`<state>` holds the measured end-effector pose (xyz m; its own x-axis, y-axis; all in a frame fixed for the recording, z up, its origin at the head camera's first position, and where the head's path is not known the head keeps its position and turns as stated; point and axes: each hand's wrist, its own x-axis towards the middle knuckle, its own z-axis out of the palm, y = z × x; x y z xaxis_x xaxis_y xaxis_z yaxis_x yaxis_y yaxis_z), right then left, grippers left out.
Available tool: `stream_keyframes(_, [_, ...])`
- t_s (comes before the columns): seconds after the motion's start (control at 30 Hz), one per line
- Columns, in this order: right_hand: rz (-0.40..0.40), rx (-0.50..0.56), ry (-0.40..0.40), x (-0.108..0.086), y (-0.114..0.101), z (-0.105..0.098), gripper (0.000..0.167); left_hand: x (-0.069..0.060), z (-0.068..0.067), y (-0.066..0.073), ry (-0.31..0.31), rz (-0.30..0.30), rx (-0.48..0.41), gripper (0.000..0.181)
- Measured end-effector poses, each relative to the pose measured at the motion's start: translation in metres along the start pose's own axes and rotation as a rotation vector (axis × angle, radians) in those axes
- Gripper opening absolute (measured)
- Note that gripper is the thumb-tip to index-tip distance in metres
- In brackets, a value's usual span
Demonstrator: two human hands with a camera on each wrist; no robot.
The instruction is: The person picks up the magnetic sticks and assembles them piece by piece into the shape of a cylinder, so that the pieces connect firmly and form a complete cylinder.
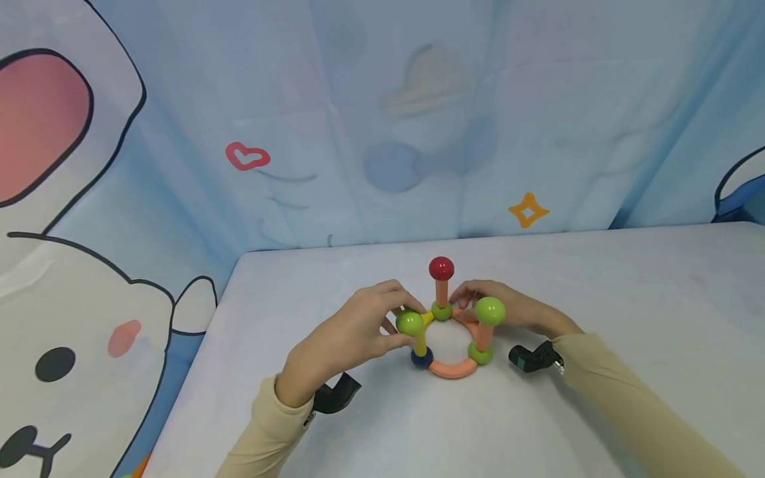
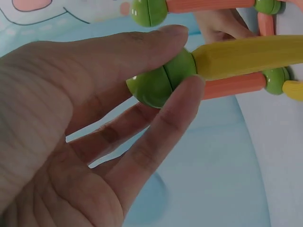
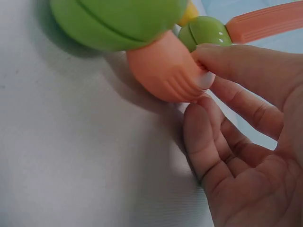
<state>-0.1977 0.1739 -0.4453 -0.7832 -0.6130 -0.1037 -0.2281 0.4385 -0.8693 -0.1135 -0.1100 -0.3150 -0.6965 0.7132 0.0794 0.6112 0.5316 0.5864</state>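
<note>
A ring of toy rods and balls lies on the table. Three rods stand up from it. My left hand (image 1: 372, 324) pinches a green ball (image 2: 158, 85) that tops the upright yellow rod (image 2: 246, 57); a dark blue ball (image 1: 422, 358) is at this rod's foot. On the ring's far right side, my right hand (image 1: 508, 307) pinches a curved orange piece (image 3: 163, 68) between thumb and fingers. A red ball (image 1: 441, 268) caps the orange rod (image 1: 441, 293) at the back. Another green ball (image 1: 490, 311) tops the right-hand upright.
The white table (image 1: 657, 299) reaches back to a blue printed curtain (image 1: 418, 79). A second curved orange piece (image 1: 452, 370) forms the ring's near side. Each wrist carries a black camera mount, such as the right one (image 1: 534, 358).
</note>
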Motion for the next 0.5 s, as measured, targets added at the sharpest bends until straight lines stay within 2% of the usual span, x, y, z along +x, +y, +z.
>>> stream_keyframes(0.3, [-0.039,-0.027,0.010,-0.0022,0.0012,0.0034,0.028,0.0015,-0.0009,0.0034,-0.025,-0.024,0.027,0.034])
stream_keyframes(0.5, [-0.008,-0.012,0.017,-0.0033,0.0001,0.0055,0.026,0.0035,-0.0023,0.0053,-0.052,-0.049,0.060,0.036])
